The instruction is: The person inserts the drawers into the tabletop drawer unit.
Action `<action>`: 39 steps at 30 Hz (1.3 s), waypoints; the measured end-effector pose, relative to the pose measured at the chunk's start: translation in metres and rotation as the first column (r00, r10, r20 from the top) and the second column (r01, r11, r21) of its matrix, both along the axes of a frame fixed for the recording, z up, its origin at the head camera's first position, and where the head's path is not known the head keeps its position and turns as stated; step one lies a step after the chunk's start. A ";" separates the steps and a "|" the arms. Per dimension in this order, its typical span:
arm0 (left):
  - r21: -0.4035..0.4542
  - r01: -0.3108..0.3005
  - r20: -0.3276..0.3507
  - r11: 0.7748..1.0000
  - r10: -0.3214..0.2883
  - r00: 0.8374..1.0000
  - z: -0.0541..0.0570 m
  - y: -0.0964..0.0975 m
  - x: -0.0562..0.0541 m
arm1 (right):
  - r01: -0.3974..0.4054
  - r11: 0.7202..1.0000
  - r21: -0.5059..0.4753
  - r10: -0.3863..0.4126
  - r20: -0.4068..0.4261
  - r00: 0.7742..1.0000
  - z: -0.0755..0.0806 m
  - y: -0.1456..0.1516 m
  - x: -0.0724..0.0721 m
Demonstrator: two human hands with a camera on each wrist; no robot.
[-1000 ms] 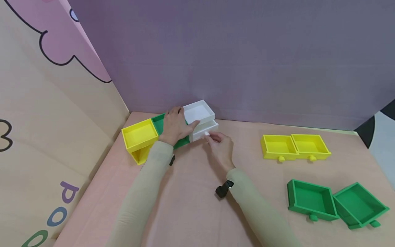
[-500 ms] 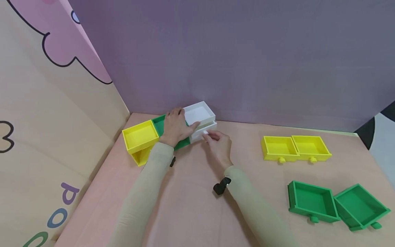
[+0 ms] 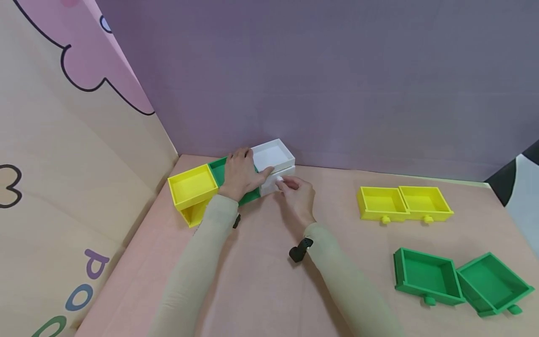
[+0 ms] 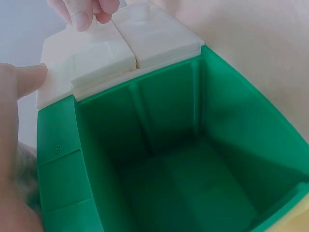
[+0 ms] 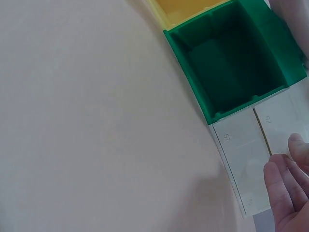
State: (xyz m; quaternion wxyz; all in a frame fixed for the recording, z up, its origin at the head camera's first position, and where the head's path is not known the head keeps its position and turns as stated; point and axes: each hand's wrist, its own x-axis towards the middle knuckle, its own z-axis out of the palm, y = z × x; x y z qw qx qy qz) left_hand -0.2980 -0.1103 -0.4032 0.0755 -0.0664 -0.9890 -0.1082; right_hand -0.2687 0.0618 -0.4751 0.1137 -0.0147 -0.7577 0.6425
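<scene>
Right hand [image 3: 299, 197] nearest, pinching the knob [image 3: 280, 178] of the white drawer [image 4: 99, 53] at its ten o'clock; left hand [image 3: 241, 174] spread, white cabinet [image 3: 273, 155] towards two!

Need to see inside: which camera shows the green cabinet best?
Left wrist: the green cabinet appears largest, its inside clearly visible. Right wrist shows it smaller; in the head view, the left hand hides much of it.

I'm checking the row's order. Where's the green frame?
In the head view, left of centre, the green frame stands between the yellow frame and the white unit, partly hidden by the left hand.
</scene>
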 end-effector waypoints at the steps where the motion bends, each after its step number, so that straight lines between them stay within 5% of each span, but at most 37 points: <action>1: -0.003 -0.002 -0.002 1.000 0.002 1.000 0.000 0.000 0.000 | -0.001 1.000 0.001 0.001 0.001 1.000 0.000 0.000 -0.001; 11: -0.022 -0.003 -0.009 1.000 0.002 1.000 0.001 -0.003 -0.002 | -0.012 1.000 -0.001 0.012 0.006 1.000 0.000 -0.003 -0.006; 16: -0.027 0.023 -0.017 0.999 -0.023 1.000 0.001 -0.006 -0.006 | -0.059 0.996 0.074 0.058 0.011 0.998 0.002 0.001 -0.007; 22: 0.043 0.065 0.063 0.997 -0.067 0.996 0.006 -0.015 -0.007 | -0.088 0.982 0.168 0.084 0.031 0.996 0.011 0.012 -0.003; 30: 0.105 0.055 0.104 0.993 -0.066 0.992 0.018 -0.034 0.002 | -0.121 0.991 0.054 0.118 0.053 0.992 0.022 0.027 0.009; 39: 0.113 0.084 0.039 0.990 -0.089 0.995 0.015 -0.066 0.025 | -0.153 0.982 0.114 0.147 0.064 0.987 0.037 0.060 0.040</action>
